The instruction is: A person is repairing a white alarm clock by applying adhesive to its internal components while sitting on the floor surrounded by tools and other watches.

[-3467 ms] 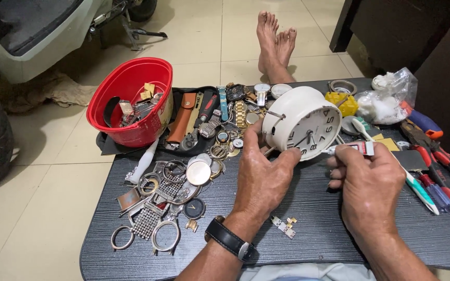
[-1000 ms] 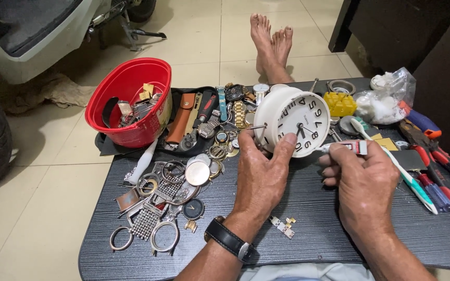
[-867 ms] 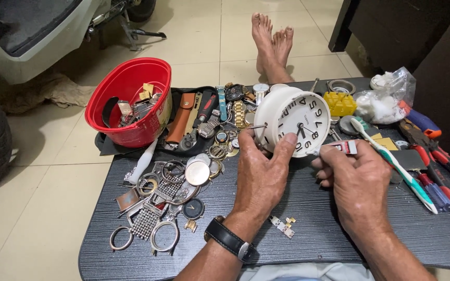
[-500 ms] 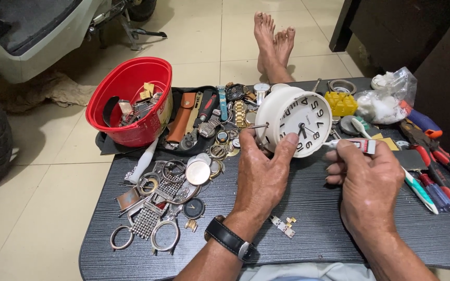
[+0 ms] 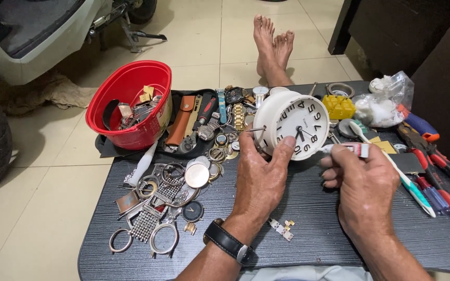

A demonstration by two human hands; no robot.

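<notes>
Near the middle of the frame, the left hand [image 5: 263, 174] has its fingers clamped on the white alarm clock [image 5: 292, 125] above the dark worktop [image 5: 313, 218]. The right hand [image 5: 363, 184] fingers pinch a small tube [image 5: 347, 150] just beside the clock.

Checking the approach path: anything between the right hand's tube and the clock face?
Nothing visible. The right hand holds the small tube with its tip right at the rim of the white clock, which the left hand grips. The toothbrush lies off to the side.
</notes>
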